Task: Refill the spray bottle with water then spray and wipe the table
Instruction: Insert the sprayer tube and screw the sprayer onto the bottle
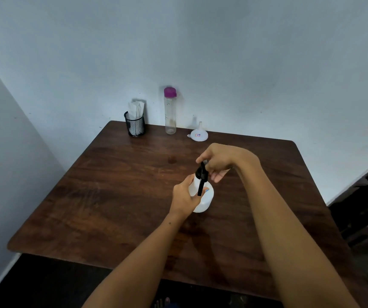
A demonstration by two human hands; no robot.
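1. Three things line the table's (112, 196) far edge at upper centre of the frame; leftmost we see a black mesh cup (134, 126) holding white paper.
2. Next stands a clear water bottle (170, 112) with a purple cap, upright.
3. Right of it a white funnel (198, 134) sits mouth-down.
4. At centre, our left hand (184, 196) wraps the white spray bottle (204, 200), standing on the table.
5. Our right hand (219, 161) pinches its black spray head (201, 177).
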